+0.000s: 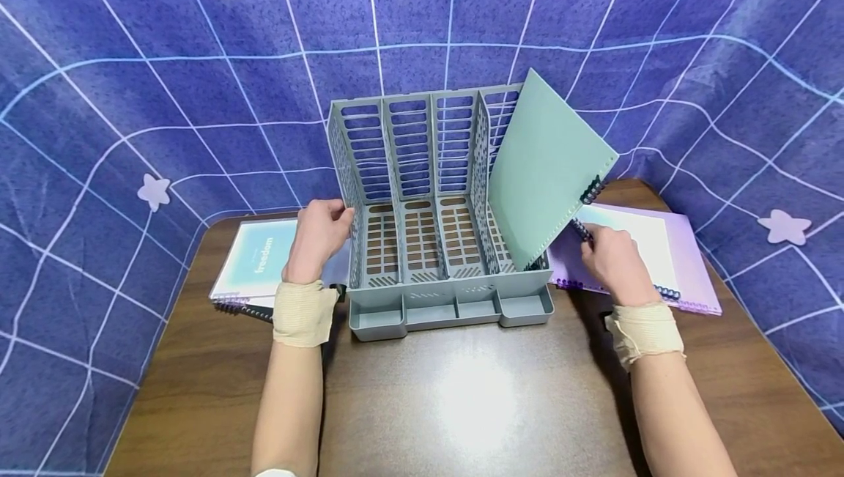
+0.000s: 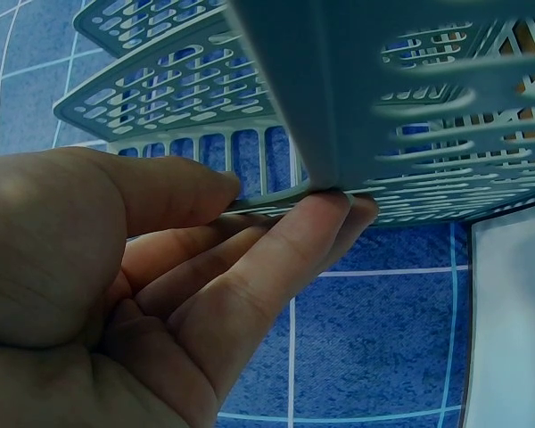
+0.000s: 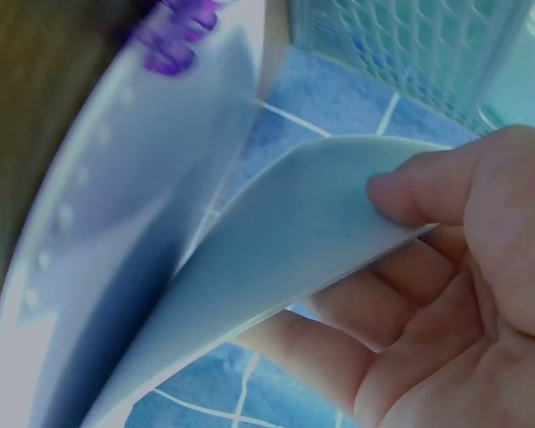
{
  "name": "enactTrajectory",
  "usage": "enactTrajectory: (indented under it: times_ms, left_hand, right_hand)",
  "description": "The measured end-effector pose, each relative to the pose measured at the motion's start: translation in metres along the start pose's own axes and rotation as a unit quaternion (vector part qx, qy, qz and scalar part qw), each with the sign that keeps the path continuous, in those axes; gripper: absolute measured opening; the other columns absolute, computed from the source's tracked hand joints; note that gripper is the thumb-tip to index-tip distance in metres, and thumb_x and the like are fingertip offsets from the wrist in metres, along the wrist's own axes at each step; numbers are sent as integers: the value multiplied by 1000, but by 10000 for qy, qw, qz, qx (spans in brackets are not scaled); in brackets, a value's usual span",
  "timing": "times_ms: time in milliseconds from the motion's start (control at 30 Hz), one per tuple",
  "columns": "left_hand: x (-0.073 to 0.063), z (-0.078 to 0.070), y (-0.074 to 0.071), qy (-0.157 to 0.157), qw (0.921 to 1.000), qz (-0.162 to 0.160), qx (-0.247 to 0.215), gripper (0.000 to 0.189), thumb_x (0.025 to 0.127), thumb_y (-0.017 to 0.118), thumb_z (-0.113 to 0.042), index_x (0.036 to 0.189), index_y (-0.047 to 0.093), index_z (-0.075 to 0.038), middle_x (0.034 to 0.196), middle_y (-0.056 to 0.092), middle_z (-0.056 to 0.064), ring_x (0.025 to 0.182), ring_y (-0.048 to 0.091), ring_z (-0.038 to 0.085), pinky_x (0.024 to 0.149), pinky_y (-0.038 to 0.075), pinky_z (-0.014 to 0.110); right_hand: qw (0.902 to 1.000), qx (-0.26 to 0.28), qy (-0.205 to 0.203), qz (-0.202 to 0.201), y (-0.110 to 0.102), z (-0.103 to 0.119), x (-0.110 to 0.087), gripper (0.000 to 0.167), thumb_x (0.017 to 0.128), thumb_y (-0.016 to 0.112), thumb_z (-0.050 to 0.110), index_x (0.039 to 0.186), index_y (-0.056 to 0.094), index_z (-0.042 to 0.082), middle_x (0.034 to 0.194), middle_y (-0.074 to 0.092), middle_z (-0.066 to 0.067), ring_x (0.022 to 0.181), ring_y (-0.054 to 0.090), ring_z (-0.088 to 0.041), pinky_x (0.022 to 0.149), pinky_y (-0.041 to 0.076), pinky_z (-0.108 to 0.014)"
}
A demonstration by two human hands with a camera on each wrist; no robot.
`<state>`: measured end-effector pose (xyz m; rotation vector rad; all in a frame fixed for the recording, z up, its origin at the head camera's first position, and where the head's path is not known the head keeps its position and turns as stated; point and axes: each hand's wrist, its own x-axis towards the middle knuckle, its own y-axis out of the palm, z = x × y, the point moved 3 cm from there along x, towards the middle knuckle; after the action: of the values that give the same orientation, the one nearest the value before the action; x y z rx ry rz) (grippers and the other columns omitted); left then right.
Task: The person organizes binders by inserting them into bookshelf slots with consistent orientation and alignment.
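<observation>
A grey-green desk file organizer (image 1: 451,290) with slatted upright dividers stands on the table. My left hand (image 1: 316,235) pinches the edge of its left side wall (image 2: 339,107) between thumb and fingers. A green spiral notebook (image 1: 550,169) leans to the right in the rightmost compartment, its black coil facing down and right. To the right of the organizer, my right hand (image 1: 615,261) pinches the edge of a pale blue notebook (image 3: 276,223), thumb on one face and fingers behind. A purple spiral notebook (image 1: 695,257) lies beneath that pale one.
Left of the organizer lies a light blue notebook (image 1: 264,253) marked "freedom", with another black coil under it. Small open trays (image 1: 527,308) run along the organizer's front. A blue gridded cloth (image 1: 231,96) hangs behind and beside the wooden table (image 1: 422,404).
</observation>
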<state>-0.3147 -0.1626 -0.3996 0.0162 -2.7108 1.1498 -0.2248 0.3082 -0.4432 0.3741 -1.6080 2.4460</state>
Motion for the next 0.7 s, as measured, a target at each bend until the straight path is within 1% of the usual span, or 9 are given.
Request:
enactTrajectory:
  times_ms: [33, 67, 133, 267, 367, 467, 533, 600, 700]
  left_hand:
    - [0, 0, 0, 5, 10000, 5, -6, 25, 104, 58, -20, 107, 78, -6, 92, 79, 11, 73, 70, 23, 62, 49, 34]
    - [0, 0, 0, 3, 10000, 8, -14, 25, 104, 58, -20, 106, 78, -6, 92, 79, 11, 73, 70, 23, 62, 49, 34]
    - [0, 1, 0, -6, 10000, 12, -20, 24, 104, 58, -20, 105, 78, -6, 91, 79, 11, 73, 70, 23, 62, 49, 34]
    - [-1, 1, -1, -39, 10000, 13, -37, 24, 104, 58, -21, 104, 78, -7, 91, 79, 11, 73, 70, 22, 61, 49, 34]
    - [-1, 0, -1, -46, 10000, 15, -28, 25, 104, 58, -21, 107, 78, -7, 93, 79, 12, 74, 70, 23, 62, 49, 34]
    - [-1, 0, 0, -45, 10000, 25, -3, 26, 104, 58, -21, 111, 78, -6, 95, 79, 12, 76, 71, 23, 63, 50, 33]
    - [-1, 0, 0, -41, 10000, 26, 4, 25, 104, 58, -21, 110, 78, -6, 95, 79, 12, 75, 71, 23, 63, 50, 33]
    - [-1, 0, 0, -8, 10000, 22, 26, 25, 104, 58, -21, 106, 78, -6, 92, 79, 12, 74, 71, 23, 62, 49, 33]
    - [-1, -1, 0, 32, 10000, -7, 29, 24, 104, 58, -20, 102, 78, -6, 90, 78, 12, 72, 69, 22, 61, 48, 34]
  right_hand:
    - [9999, 16, -2, -111, -3, 0, 0, 6, 85, 57, 0, 80, 60, 2, 66, 56, -20, 56, 52, -40, 55, 43, -62]
    - [9998, 32, 3, -212, -5, -1, 0, 8, 85, 56, 0, 78, 58, 2, 64, 55, -19, 55, 50, -39, 54, 42, -62]
    - [9993, 53, 29, -381, -11, -2, 0, 9, 85, 55, 0, 76, 56, 2, 62, 53, -18, 53, 48, -39, 53, 40, -62]
    - [9979, 0, 112, -633, -20, -3, -1, 9, 86, 53, 0, 78, 56, 0, 62, 54, -23, 52, 50, -48, 54, 39, -66]
    - [9961, 4, 207, -854, -25, -4, -1, 12, 87, 52, 1, 75, 55, 1, 63, 55, -25, 54, 50, -54, 55, 39, -67]
    - [9927, 43, 284, -1169, -31, -7, -1, 16, 88, 51, 1, 73, 54, 2, 63, 55, -25, 59, 51, -57, 58, 39, -67]
    - [9897, 86, 341, -1385, -35, -9, -2, 14, 89, 51, 1, 77, 58, 0, 65, 57, -26, 59, 52, -57, 58, 38, -66]
    - [9857, 106, 392, -1636, -40, -11, -3, 13, 90, 50, 1, 83, 61, -2, 66, 57, -28, 60, 52, -58, 58, 36, -66]
    - [9779, 101, 532, -2020, -48, -14, -4, 15, 91, 49, 3, 86, 62, -4, 67, 58, -31, 60, 50, -62, 58, 35, -67]
